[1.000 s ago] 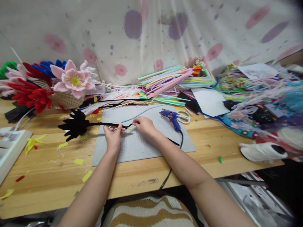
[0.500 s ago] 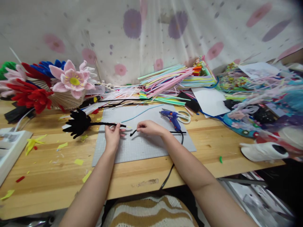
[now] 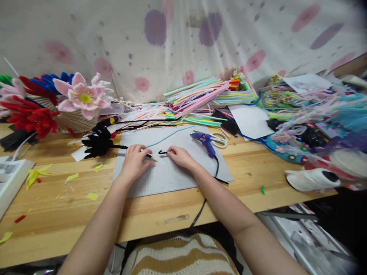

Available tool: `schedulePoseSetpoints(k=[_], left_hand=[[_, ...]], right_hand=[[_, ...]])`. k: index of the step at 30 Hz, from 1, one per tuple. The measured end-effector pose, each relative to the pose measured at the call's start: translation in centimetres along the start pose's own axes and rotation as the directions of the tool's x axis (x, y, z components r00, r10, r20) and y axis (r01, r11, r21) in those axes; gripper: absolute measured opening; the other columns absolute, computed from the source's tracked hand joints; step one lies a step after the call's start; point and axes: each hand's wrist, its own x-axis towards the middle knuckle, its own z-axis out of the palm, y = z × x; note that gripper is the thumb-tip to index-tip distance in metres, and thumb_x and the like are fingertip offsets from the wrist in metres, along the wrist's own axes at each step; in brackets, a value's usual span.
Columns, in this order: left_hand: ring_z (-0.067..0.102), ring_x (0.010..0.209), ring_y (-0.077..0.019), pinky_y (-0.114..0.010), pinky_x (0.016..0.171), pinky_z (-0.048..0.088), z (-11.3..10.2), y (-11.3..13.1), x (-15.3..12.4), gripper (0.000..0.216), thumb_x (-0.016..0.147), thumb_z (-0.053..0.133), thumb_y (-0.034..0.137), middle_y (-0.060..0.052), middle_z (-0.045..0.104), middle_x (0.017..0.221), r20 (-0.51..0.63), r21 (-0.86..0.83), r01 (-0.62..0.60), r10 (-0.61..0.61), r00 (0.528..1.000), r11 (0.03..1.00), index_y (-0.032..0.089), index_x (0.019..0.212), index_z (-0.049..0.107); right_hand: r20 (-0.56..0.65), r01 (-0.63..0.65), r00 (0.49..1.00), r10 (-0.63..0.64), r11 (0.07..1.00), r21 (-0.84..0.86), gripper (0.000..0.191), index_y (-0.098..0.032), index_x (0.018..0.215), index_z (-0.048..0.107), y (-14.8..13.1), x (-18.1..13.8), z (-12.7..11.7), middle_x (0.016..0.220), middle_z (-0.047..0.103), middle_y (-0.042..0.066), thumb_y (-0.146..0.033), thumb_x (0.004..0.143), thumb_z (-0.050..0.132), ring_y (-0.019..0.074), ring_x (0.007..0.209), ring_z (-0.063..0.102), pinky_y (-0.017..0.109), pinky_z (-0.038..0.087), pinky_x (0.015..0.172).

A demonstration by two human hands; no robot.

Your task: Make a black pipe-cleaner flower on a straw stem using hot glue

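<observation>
My left hand (image 3: 135, 161) is closed, palm down, around the stem of a black fuzzy flower (image 3: 99, 143). The flower head points left, and a pale tip of the stem pokes out to the right of my fingers. A black pipe cleaner (image 3: 163, 152) with a small hook at its left end is pinched in my right hand (image 3: 180, 156). Its other end shows beyond my right forearm. A short gap separates the hook from the stem tip. Both hands are over a grey cutting mat (image 3: 160, 181), where a light blue pipe cleaner (image 3: 172, 136) lies behind them.
A blue glue gun (image 3: 205, 142) and white-handled scissors (image 3: 219, 140) lie at the mat's right; the cord runs off the front edge. Bundled pipe cleaners (image 3: 197, 99) line the back. Finished flowers (image 3: 84, 95) stand left, a white spool (image 3: 311, 179) right. Yellow scraps (image 3: 92, 196) dot the table.
My left hand has turned over the stem, and the flower has shifted slightly right. The pipe cleaner in my right hand has rotated: its hook now points up and its far end has swung toward me.
</observation>
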Motion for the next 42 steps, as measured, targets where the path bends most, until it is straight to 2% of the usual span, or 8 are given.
schedulePoseSetpoints(k=[3,6,17,22,26,32,37,42], left_hand=[[0.052,0.087,-0.0223,-0.037,0.081,0.033,0.7,-0.5,0.8,0.010,0.075,0.056,0.030,-0.005,0.062,0.087,0.143,0.014,-0.145,0.142,0.979,0.989,0.024,0.078,0.063],[0.053,0.081,-0.0210,-0.036,0.076,0.033,1.1,-0.7,1.1,0.013,0.078,0.051,0.030,-0.005,0.062,0.081,0.189,0.030,-0.199,0.190,0.963,0.980,0.022,0.078,0.060],[0.054,0.078,-0.0210,-0.035,0.072,0.032,0.4,-1.0,2.0,0.016,0.081,0.046,0.029,-0.006,0.062,0.076,0.047,0.091,-0.127,0.123,0.991,0.988,0.019,0.072,0.055],[0.054,0.083,-0.0217,-0.036,0.076,0.034,0.2,-1.8,2.1,0.016,0.081,0.045,0.029,-0.007,0.063,0.083,0.123,0.032,-0.190,0.185,0.975,0.981,0.020,0.083,0.057],[0.054,0.079,-0.0220,-0.036,0.075,0.036,0.1,-2.1,1.9,0.016,0.080,0.042,0.021,-0.008,0.062,0.078,0.161,0.047,-0.188,0.178,0.971,0.981,0.019,0.077,0.057],[0.056,0.078,-0.0235,-0.036,0.073,0.038,0.3,-2.2,1.7,0.017,0.080,0.043,0.025,-0.009,0.062,0.076,0.162,0.066,-0.151,0.139,0.977,0.986,0.019,0.074,0.058],[0.057,0.077,-0.0211,-0.033,0.071,0.039,-0.2,-3.2,1.4,0.023,0.079,0.047,0.038,-0.008,0.063,0.086,0.245,0.082,-0.152,0.128,0.961,0.985,0.021,0.087,0.060],[0.058,0.073,-0.0202,-0.030,0.066,0.037,-1.1,-4.1,0.8,0.022,0.082,0.043,0.033,-0.006,0.064,0.081,0.283,0.111,-0.177,0.140,0.949,0.978,0.023,0.083,0.062]], right_hand=[[-0.033,0.016,0.999,-0.014,0.998,0.054,0.020,-0.019,0.085,0.060,0.5,-0.3,0.2,0.076,0.063,0.001,-0.030,0.081,0.044,0.0113,0.070,0.053,0.021,0.035,0.064],[-0.048,0.015,0.999,-0.010,0.994,0.106,0.019,-0.018,0.083,0.060,0.6,-0.5,0.2,0.073,0.061,0.000,-0.030,0.080,0.045,0.0107,0.069,0.052,0.021,0.034,0.062],[-0.027,0.004,1.000,0.003,0.962,0.274,0.018,-0.017,0.080,0.058,1.0,-0.3,0.1,0.056,0.051,-0.005,-0.029,0.079,0.045,0.0079,0.053,0.045,0.019,0.031,0.054],[-0.050,-0.009,0.998,0.028,0.941,0.337,0.017,-0.018,0.080,0.057,1.0,-0.4,0.2,0.055,0.051,-0.005,-0.029,0.078,0.045,0.0076,0.051,0.046,0.019,0.033,0.054],[-0.054,-0.007,0.998,0.025,0.946,0.324,0.018,-0.018,0.082,0.057,1.2,-0.4,0.6,0.055,0.050,-0.005,-0.030,0.079,0.044,0.0076,0.050,0.046,0.018,0.034,0.053],[-0.061,0.035,0.998,-0.031,0.996,0.078,0.018,-0.019,0.083,0.060,-0.2,-0.4,-0.5,0.066,0.059,-0.002,-0.028,0.080,0.044,0.0096,0.061,0.051,0.020,0.033,0.058],[-0.033,0.197,0.976,-0.216,0.936,-0.292,0.021,-0.022,0.087,0.063,-5.5,1.2,-3.6,0.080,0.065,0.003,-0.027,0.082,0.043,0.0156,0.073,0.055,0.025,0.032,0.061],[0.008,0.480,0.839,-0.545,0.733,-0.482,0.026,-0.020,0.088,0.064,-9.8,6.7,-4.7,0.088,0.064,0.006,-0.026,0.085,0.039,0.0210,0.088,0.051,0.030,0.032,0.072]])
